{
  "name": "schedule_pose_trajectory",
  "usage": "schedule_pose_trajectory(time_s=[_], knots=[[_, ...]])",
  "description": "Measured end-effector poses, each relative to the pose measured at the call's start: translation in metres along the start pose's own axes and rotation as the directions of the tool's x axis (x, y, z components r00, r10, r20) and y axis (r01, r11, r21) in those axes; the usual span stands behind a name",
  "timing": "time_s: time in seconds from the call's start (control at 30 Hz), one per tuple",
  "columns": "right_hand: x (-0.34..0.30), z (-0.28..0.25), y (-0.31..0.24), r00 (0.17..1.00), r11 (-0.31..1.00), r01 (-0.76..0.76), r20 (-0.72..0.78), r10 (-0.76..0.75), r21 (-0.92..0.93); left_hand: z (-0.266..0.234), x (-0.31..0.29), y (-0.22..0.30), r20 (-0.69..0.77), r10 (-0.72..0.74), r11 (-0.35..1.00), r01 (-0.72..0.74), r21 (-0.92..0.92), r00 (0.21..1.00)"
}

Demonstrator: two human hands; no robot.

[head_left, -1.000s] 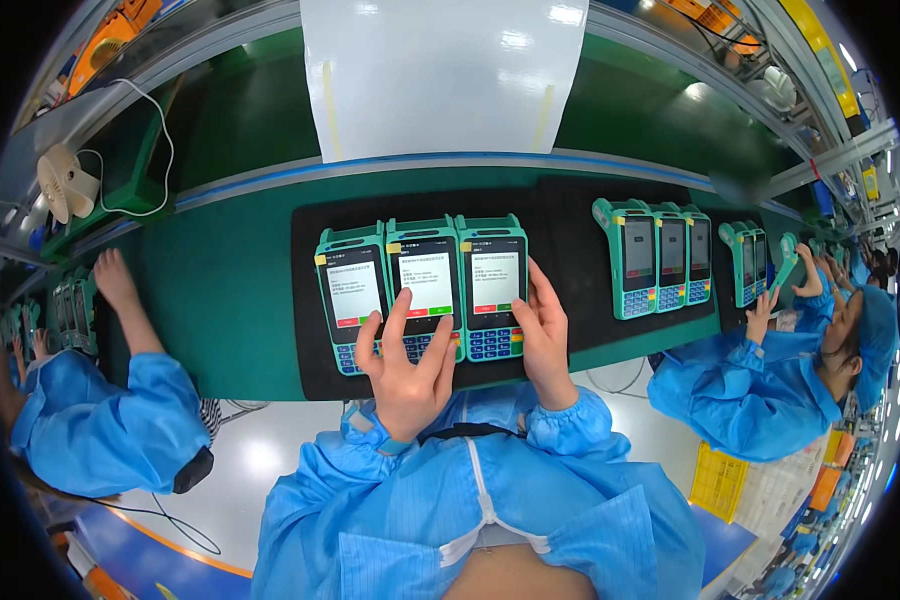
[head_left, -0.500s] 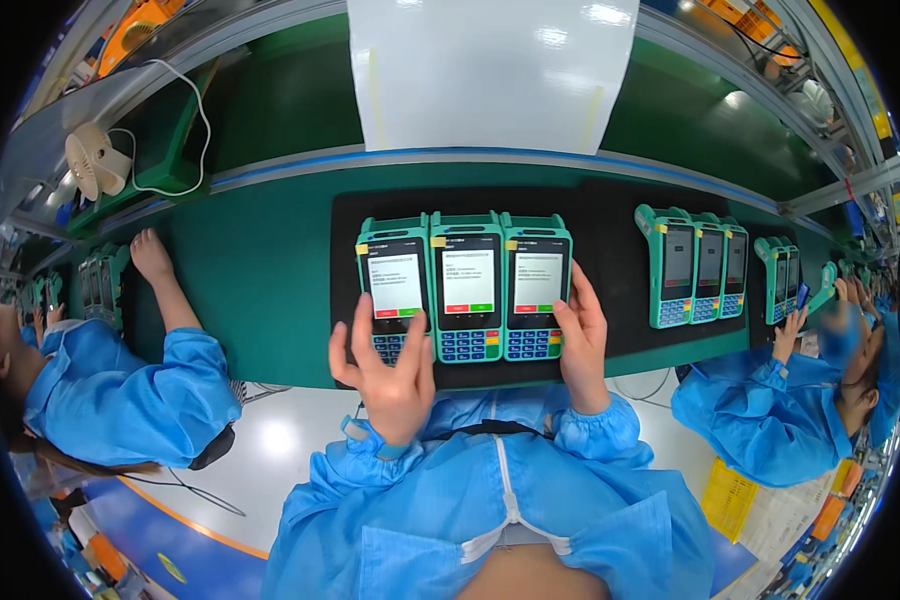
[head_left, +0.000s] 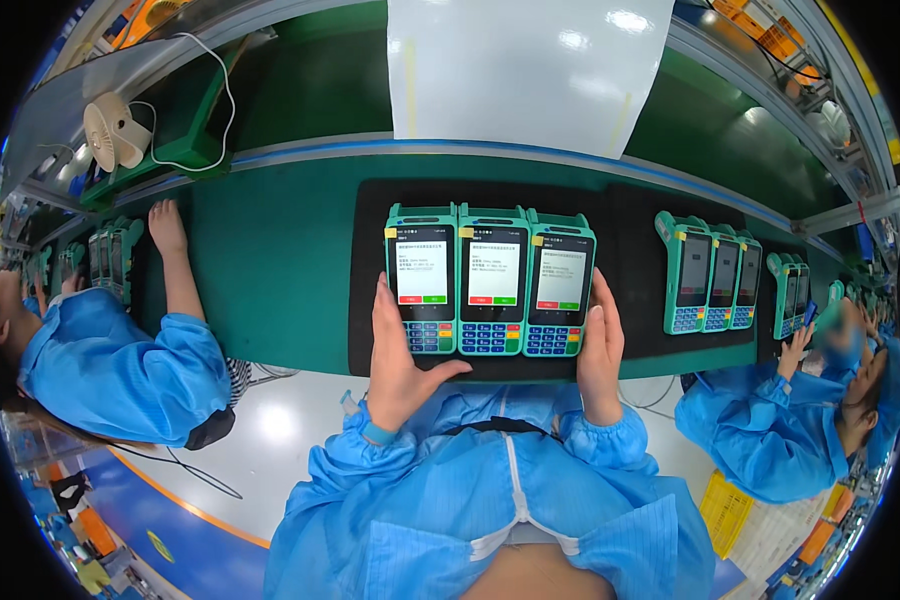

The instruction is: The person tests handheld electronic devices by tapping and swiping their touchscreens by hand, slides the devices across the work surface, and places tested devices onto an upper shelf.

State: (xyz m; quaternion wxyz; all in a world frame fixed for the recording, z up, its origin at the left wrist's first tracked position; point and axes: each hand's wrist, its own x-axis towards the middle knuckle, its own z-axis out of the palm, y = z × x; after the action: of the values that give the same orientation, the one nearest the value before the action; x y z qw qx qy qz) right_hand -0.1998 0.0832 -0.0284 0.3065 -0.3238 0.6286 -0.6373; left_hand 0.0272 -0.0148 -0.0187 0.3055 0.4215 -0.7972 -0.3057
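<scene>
Three green payment terminals (head_left: 490, 275), all lit up, sit side by side on a black mat (head_left: 372, 235) on the green desk (head_left: 280, 260). The left hand (head_left: 398, 375) flanks the row, its grip apart, thumb stretched below the leftmost one; the right hand (head_left: 601, 355) lines the opposite edge, though I can't tell whether its grip is closed.

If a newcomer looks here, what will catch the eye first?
Three teal payment terminals with lit screens stand out, side by side on a black mat between the left hand and right hand. Beyond them is a glossy white sheet; at upper left is a beige fan.
</scene>
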Motion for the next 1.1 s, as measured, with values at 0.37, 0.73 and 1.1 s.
schedule_pose_trajectory(time_s=[0.37,0.73,1.1], knots=[[0.005,-0.008,0.000,0.974,0.944,0.224,0.030,-0.224,-0.240,0.008,-0.002,0.008,-0.065,0.138,0.970,-0.122,0.211,0.988],[-0.008,-0.024,-0.003,0.924,0.746,0.364,0.119,-0.362,-0.557,0.039,0.001,0.054,-0.055,0.369,0.891,-0.336,0.306,0.928],[-0.007,-0.025,-0.002,0.916,0.700,0.371,0.116,-0.384,-0.610,0.048,0.005,0.059,-0.076,0.305,0.907,-0.265,0.329,0.949]])
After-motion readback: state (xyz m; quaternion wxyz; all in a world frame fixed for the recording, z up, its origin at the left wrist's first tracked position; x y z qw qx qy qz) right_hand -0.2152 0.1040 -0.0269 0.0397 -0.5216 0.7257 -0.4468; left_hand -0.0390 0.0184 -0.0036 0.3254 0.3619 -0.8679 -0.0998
